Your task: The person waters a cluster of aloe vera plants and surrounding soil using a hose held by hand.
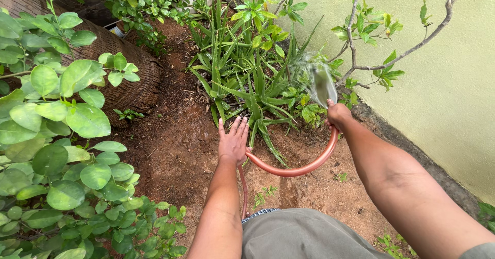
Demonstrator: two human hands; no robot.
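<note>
My right hand (337, 115) grips the end of a copper-coloured hose (299, 169), with a thumb over the nozzle. A fan of water (318, 79) sprays from it onto spiky aloe-like plants (242, 78) by the wall. The hose curves down and left in a loop, passing under my left hand (233, 140). My left hand is flat with fingers spread, resting on the hose above bare reddish soil (178, 145).
A leafy shrub (56, 135) fills the left side. A brown woven mound (129, 68) lies behind it. A pale green wall (454, 84) with a stone base runs along the right, and a bare branched sapling (356, 42) stands against it.
</note>
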